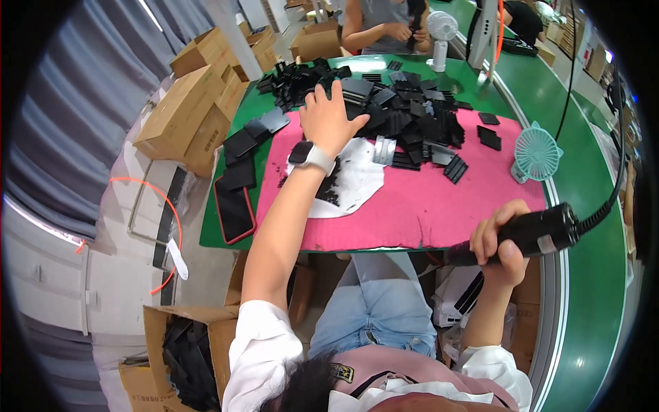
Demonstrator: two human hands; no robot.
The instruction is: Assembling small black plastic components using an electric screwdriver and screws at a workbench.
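Observation:
My left hand (328, 122), a pale watch on its wrist, reaches across the table with fingers spread. Its fingertips are over the edge of a heap of black plastic parts (412, 113); whether they touch is hard to tell. Below that wrist lies a white sheet (364, 180) scattered with tiny black pieces (328, 191). A small silver metal piece (384, 150) sits at the sheet's right edge. At the front right, my right hand (504, 240) is wrapped round a black corded electric screwdriver (539, 232), held roughly level, its cable rising to the right.
A pink mat (412, 216) covers much of the green table (214, 230). A red-edged phone (235, 209) lies left, near flat black plates (240, 144). A teal fan (537, 152) stands right, a white fan (441, 34) farther back. Another person's hands (398, 31) work opposite. Cardboard boxes (182, 103) are stacked left.

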